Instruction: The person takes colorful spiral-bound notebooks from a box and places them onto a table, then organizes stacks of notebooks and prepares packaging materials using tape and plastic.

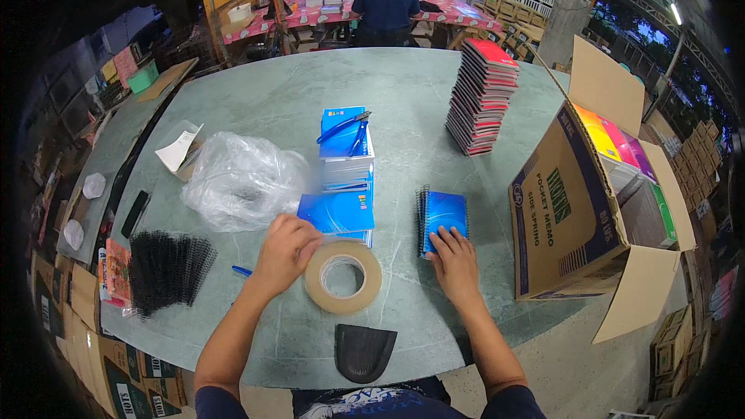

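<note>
A: At lower centre of the frame, both hands on the grey-green table (256, 101). Left hand (285, 252) curls over the rim of a roll of tan tape (343, 277), fingers bent around its upper left edge; the roll lies flat. Right hand (455, 264) rests flat, fingers together, on the lower edge of a blue spiral notebook (443, 221) lying alone at centre right.

B: Progress, as far as it shows?

A: Judging from the layout — early to middle. A stack of blue notebooks (346, 178) sits at centre with a blue hand tool (347, 128) on top. A taller stack of red-and-black notebooks (482, 97) stands at upper right. The open carton (566, 209) at right, tipped on its side, holds coloured notebooks (621, 147). No tape strip is pulled free yet, and nothing on the table looks bundled.

B: What can't be read?

A: The free end of the tape — not visible. The left palm hides how firmly the roll is gripped. A pile of black spiral coils (167, 268) at lower left is a tangle; no count possible. The crumpled clear plastic bag (242, 180) may hold something; cannot tell. The carton's depth is cut by its flaps. The black object (363, 351) at bottom centre is unidentified. A seated person (386, 1) at top centre faces away.
</note>
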Tool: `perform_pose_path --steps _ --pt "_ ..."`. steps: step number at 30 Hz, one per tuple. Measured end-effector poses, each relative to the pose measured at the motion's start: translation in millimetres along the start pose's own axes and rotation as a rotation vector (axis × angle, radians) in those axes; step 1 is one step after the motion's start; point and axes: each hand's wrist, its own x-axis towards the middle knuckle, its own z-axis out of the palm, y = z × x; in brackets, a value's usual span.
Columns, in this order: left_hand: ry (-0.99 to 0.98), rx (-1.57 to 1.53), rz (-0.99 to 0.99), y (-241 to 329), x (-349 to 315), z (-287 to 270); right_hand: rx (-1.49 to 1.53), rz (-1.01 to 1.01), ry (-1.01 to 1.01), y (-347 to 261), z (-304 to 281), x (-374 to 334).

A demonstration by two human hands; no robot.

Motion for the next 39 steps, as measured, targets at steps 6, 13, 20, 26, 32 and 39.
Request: perform_pose_path --steps 6,13,20,26,32,39 --pt "-0.116 0.312 0.082 -29 -7 21 0.083 -0.018 0.039 -4 -8 1" --pt "-0.104 0.425 0.187 -29 -22 17 0.307 -0.149 0.145 -47 -21 22" --pt "-0.047 0.159 0.055 29 -30 0 0.334 -0.456 0.056 -136 -15 54" --pt "0.041 0.322 -0.546 -46 -127 -69 0.291 -0.426 0.028 -147 -16 63" --pt "0.015 0.654 -0.978 -86 -203 -82 0.289 -0.427 0.063 -151 6 70" --pt "-0.018 0.751 -0.917 -93 -208 -77 0.294 -0.358 -0.005 -155 0 76"
